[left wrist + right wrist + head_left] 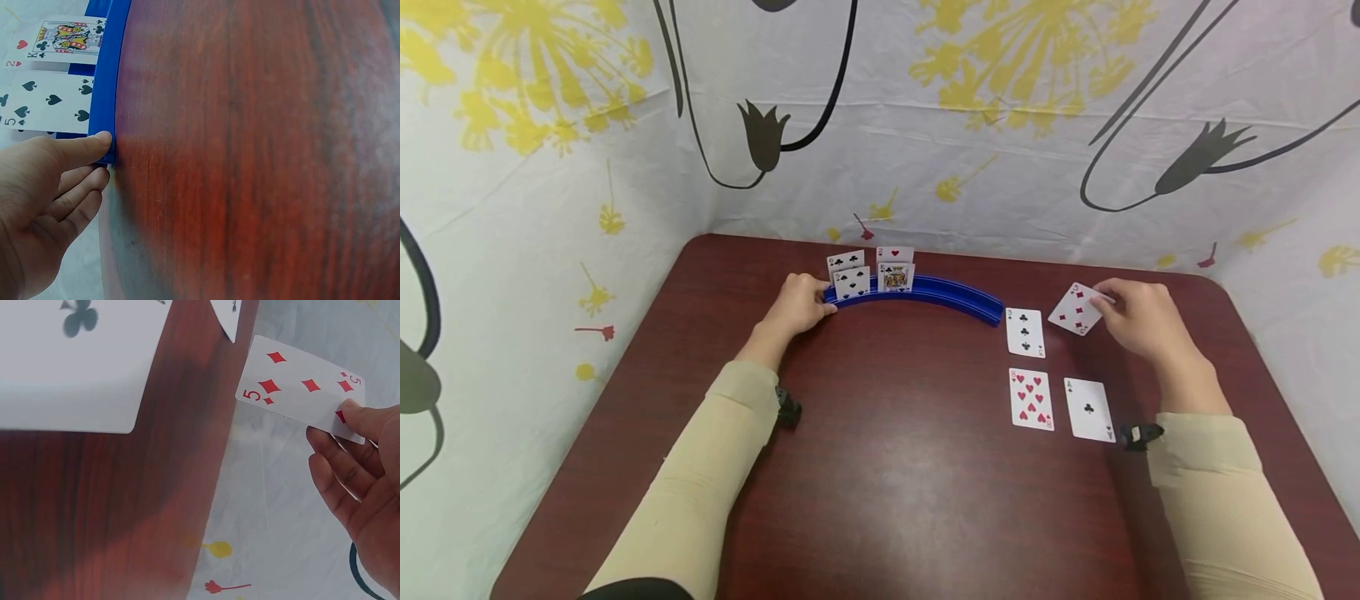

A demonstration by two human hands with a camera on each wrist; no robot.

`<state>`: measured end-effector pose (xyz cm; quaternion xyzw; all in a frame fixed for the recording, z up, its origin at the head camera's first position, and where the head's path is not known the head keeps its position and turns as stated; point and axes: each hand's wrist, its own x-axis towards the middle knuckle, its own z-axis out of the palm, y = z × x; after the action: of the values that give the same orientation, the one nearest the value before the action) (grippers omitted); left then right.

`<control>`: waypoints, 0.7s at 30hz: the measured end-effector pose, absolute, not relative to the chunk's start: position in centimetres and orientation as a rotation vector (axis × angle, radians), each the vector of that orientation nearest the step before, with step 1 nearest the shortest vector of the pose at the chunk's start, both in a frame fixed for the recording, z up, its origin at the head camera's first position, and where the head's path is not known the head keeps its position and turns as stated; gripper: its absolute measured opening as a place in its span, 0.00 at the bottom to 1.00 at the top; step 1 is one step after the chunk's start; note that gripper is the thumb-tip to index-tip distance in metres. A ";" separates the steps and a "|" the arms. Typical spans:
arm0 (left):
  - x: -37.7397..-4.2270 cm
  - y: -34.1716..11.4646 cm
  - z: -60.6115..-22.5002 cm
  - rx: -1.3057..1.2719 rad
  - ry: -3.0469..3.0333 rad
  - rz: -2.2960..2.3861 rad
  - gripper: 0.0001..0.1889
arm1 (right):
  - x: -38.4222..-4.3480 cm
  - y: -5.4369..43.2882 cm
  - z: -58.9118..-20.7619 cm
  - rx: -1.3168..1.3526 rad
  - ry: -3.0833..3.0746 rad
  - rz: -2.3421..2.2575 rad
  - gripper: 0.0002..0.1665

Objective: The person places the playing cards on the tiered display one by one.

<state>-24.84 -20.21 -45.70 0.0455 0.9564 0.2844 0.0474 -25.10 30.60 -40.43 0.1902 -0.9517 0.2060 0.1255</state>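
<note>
My left hand (797, 302) pinches the left end of a curved blue card holder (958, 295), its thumb on the front side in the left wrist view. Upright in the holder's left half stand the five of spades (852, 284) before a clubs card (844, 260), and the king of clubs (896, 278) before the two of hearts (895, 252). Between thumb and fingers my right hand (1150, 321) holds the five of diamonds (300, 387), tilted and raised off the table, right of the three of clubs (1025, 332).
Face up on the dark red wooden table (880, 467) lie the eight of hearts (1032, 399) and the ace of clubs (1089, 409), nearer me than the three of clubs. A patterned white cloth (850, 92) hangs behind and beside the table.
</note>
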 end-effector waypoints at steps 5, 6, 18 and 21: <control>-24.9 -20.2 -45.7 0.143 2.918 0.863 0.27 | -25.3 29.9 -40.0 0.583 -2.731 0.593 0.08; -24.9 -20.2 -45.7 0.143 2.917 0.865 0.27 | -25.3 29.7 -39.9 0.589 -2.719 0.595 0.07; -24.8 -20.2 -45.7 0.155 2.910 0.881 0.26 | -25.5 28.4 -39.1 0.594 -2.707 0.597 0.08; -24.8 -20.2 -45.6 0.158 2.911 0.881 0.26 | -25.7 28.2 -38.9 0.610 -2.691 0.604 0.08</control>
<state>-24.82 -20.25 -45.62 0.0518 0.9547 0.2889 0.0483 -25.65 28.16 -38.94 0.2133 -0.9407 0.2113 0.1578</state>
